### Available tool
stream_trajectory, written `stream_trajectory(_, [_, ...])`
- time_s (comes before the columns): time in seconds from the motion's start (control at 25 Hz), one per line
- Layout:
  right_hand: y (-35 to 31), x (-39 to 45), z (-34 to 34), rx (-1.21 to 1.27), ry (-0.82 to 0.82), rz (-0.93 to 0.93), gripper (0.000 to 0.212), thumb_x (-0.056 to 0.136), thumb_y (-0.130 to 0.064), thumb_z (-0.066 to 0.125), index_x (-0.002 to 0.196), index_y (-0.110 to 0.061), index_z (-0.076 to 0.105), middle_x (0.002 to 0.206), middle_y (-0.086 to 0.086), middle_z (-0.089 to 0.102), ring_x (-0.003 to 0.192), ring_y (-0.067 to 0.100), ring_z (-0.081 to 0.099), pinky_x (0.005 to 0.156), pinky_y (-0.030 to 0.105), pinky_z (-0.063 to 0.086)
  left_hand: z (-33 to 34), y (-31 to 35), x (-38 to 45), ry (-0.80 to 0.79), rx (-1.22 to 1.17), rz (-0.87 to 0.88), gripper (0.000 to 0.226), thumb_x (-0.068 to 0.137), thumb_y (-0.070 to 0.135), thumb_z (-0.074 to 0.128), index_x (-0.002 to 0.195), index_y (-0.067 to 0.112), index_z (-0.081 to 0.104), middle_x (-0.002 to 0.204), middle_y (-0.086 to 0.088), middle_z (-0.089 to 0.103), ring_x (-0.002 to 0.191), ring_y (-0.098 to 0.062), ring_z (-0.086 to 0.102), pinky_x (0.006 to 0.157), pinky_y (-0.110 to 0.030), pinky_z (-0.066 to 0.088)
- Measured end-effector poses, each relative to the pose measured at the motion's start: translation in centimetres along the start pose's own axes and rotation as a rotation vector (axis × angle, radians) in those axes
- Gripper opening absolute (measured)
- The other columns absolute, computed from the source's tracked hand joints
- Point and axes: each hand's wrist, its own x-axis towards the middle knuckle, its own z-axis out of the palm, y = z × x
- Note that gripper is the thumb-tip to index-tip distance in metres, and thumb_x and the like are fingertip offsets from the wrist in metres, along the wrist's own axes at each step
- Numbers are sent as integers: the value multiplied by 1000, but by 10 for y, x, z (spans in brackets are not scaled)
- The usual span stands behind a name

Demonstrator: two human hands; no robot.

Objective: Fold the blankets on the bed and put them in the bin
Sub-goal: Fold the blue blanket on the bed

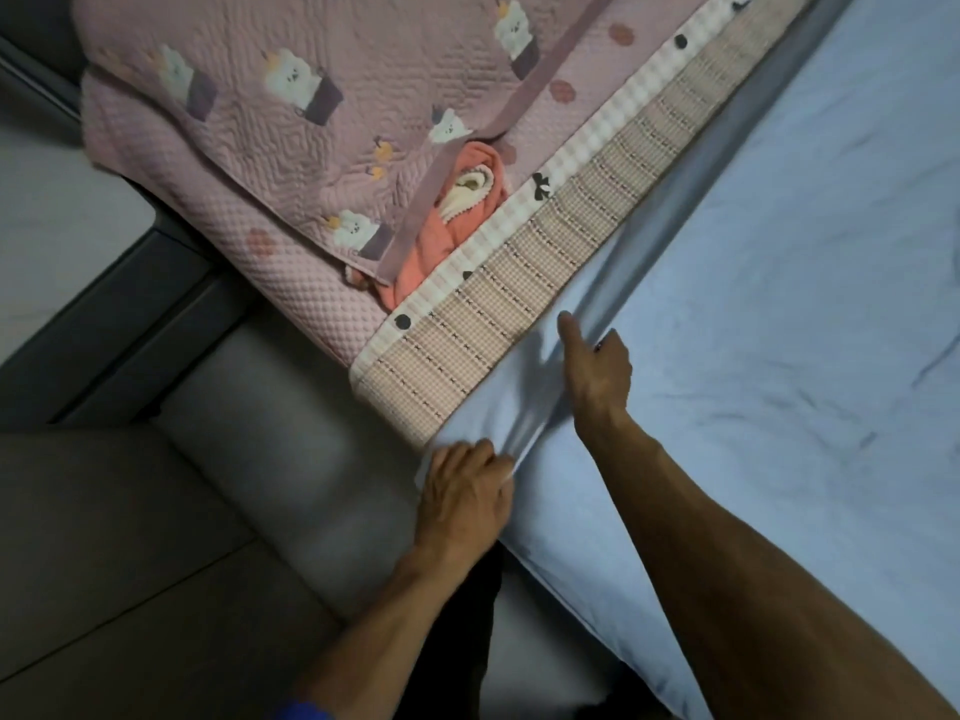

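A pale blue blanket (pixel 779 314) lies spread over the right half of the bed. My left hand (pixel 465 493) is closed on its near corner at the bed's edge. My right hand (pixel 597 371) grips the same edge a little farther along, thumb raised, pulling the cloth into a taut ridge. Beyond it lies a pink checked blanket (pixel 498 324) with a white waffle border. A pink quilted blanket (pixel 291 106) with cartoon prints covers the far left. An orange and cream fleece (pixel 457 210) is bunched between them. No bin is in view.
A grey padded bed frame (pixel 291 407) curves below the blankets at the bed's corner. Grey floor tiles (pixel 104 589) fill the lower left. A dark piece of furniture (pixel 104 324) stands along the left.
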Motion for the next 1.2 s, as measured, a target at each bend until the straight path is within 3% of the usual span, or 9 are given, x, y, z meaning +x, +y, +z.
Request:
stream_trajectory(0.12, [22,21,-54,-8,260,97,46,100,-40,44,125,-4,60,126,14,63,118,33,58,103,39,45,31,54,-34,-52,7,75,15,74,18,47,67,18,59,69,-1,54,65,-24,55,64,-34,45])
stream_trajectory(0.24, [71,33,-131,106,331,192,51,100,-40,39,117,-1,65,117,16,66,113,36,60,101,46,47,60,118,-65,-157,12,83,10,74,17,52,65,21,55,68,0,51,64,-22,52,64,-35,37])
stream_trajectory(0.56, [224,-11,-345,226,224,326,38,98,-42,47,82,-10,61,82,1,60,88,27,61,92,44,53,149,302,-174,-469,172,70,5,61,21,64,62,21,59,69,-1,53,63,-26,54,65,-38,28])
stream_trajectory(0.68, [285,-25,-410,215,238,392,40,98,-43,48,78,-11,61,88,5,64,88,29,63,89,45,54,186,360,-219,-507,170,39,9,67,25,52,61,22,58,70,0,53,63,-26,53,61,-38,36])
stream_trajectory(0.88, [328,-29,-474,220,230,383,38,98,-40,51,71,-12,58,79,6,62,70,22,58,70,35,49,230,416,-249,-500,150,53,6,63,19,62,61,24,58,67,1,53,61,-25,53,62,-36,34])
stream_trajectory(1.2, [389,-38,-533,151,121,328,38,99,-42,48,74,-17,59,79,1,62,73,21,59,75,36,52,275,480,-299,-495,178,-43,17,68,22,44,57,21,57,63,-1,53,54,-27,53,50,-34,42])
